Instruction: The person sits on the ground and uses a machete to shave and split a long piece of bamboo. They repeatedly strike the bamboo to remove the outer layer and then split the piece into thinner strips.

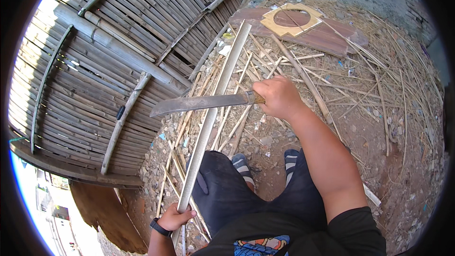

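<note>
- Head view: the right hand point(276, 95) has its fingers clenched round the handle of a knife point(199, 104), the back of the hand turned upward.
- From those fingers the blade runs out leftward, almost level, its tip farthest from them.
- Well below and left of the right fingers, the left hand point(174, 218) grasps a strip point(199, 151) near its lower end, the thumb laid over it; a little of the strip shows below these fingers.
- Just behind the left fingers, a black watch point(161, 227) circles the wrist.
- The strip, long and pale, slants up and rightward from the left fingers, passes beneath the blade left of the right fingers, and ends beyond them. Whether blade and strip touch, I cannot tell.
- Pale sticks point(235, 127) lie scattered on the ground under and left of the right fingers; a thicker pole point(304, 75) lies just to their right.
- Farther beyond the right fingers, a yellow frame point(294, 32) with a round hole rests on a brown plank point(350, 40).
- Left of the right fingers stands a slatted wall point(109, 76).
- Below them are dark trousers point(227, 194) and striped footwear point(242, 167).
</note>
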The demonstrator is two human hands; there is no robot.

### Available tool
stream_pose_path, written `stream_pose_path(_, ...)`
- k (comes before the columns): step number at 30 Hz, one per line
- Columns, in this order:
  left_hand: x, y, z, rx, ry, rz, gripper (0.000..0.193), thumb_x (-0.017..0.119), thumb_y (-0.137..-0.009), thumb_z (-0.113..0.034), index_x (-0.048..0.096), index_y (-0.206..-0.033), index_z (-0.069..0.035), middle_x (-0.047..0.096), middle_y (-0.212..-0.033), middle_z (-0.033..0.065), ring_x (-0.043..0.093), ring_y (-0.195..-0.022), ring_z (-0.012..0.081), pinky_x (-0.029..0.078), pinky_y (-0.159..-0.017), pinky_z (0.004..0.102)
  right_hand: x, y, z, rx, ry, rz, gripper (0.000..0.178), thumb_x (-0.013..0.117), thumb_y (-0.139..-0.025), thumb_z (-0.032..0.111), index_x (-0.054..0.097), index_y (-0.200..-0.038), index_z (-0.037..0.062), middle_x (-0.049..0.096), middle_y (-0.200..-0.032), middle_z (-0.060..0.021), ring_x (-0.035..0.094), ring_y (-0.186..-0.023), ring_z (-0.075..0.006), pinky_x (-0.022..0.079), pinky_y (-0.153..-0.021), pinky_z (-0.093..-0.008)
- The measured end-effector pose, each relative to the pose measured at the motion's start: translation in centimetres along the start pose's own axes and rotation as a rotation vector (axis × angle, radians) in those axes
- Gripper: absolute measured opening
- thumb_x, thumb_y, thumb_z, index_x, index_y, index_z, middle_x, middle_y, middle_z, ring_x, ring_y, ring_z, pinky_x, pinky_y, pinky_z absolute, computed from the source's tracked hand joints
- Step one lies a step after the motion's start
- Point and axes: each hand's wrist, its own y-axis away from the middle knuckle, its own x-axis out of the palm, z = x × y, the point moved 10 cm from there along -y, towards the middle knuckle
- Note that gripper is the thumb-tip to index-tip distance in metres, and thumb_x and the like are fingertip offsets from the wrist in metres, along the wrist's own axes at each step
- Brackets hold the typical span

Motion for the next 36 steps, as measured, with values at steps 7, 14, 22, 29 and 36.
stream_pose_path(7, 0.7, 0.4, 0.2, -0.065, 0.074, 0.135, 0.028, 0.072, -0.091, -0.015, 0.049, -0.076, -0.010, 0.041, -0.060, -0.0046, 0.036, -0.050, 0.0078, 0.027, -0.048, 0.0265, -1.1, 0.4, -2.3, 0.082, 0.015, -0.102, 0.026, 0.076, -0.063, 0.010, 0.058, -0.081, 0.0109, 0.062, -0.071, -0.0054, 0.063, -0.070, -0.0295, 0.049, -0.068, -0.0423)
stream_pose_path(14, -0.7, 0.2, -2.0, 0.065, -0.268, -0.139, 0.034, 0.079, -0.085, -0.015, 0.048, -0.069, -0.011, 0.046, -0.058, -0.0048, 0.042, -0.053, 0.0053, 0.033, -0.049, 0.0252, 2.5, 0.3, -1.1, 0.115, -0.014, 0.105, 0.021, 0.074, -0.070, 0.013, 0.060, -0.086, 0.0108, 0.065, -0.074, -0.0089, 0.066, -0.075, -0.0330, 0.051, -0.070, -0.0444)
stream_pose_path(22, -1.3, 0.2, -1.1, 0.064, -0.208, -0.202, 0.041, 0.083, -0.082, -0.018, 0.046, -0.068, -0.011, 0.046, -0.061, -0.0058, 0.042, -0.057, 0.0051, 0.036, -0.052, 0.0242, 5.1, 0.4, -1.9, 0.238, -0.049, 0.272, 0.015, 0.071, -0.076, 0.013, 0.061, -0.087, 0.0096, 0.066, -0.076, -0.0118, 0.068, -0.080, -0.0351, 0.052, -0.071, -0.0484)
stream_pose_path(29, -1.7, 1.2, -2.0, 0.110, -0.505, -0.267, 0.044, 0.086, -0.079, -0.024, 0.047, -0.068, -0.009, 0.049, -0.060, -0.0041, 0.045, -0.057, 0.0054, 0.039, -0.051, 0.0253, 4.8, 2.6, -9.7, 0.705, -0.071, 0.205, 0.024, 0.071, -0.076, 0.012, 0.065, -0.098, 0.0093, 0.069, -0.086, -0.0163, 0.066, -0.085, -0.0376, 0.052, -0.074, -0.0488)
stream_pose_path(36, -1.9, 0.9, 0.3, 0.030, -0.327, -0.230, 0.042, 0.085, -0.080, -0.024, 0.047, -0.069, -0.010, 0.048, -0.061, -0.0046, 0.044, -0.058, 0.0052, 0.038, -0.052, 0.0242, 4.1, 1.7, -6.8, 0.420, -0.013, 0.158, 0.021, 0.073, -0.076, 0.015, 0.062, -0.093, 0.0084, 0.066, -0.078, -0.0145, 0.067, -0.080, -0.0359, 0.052, -0.072, -0.0484)
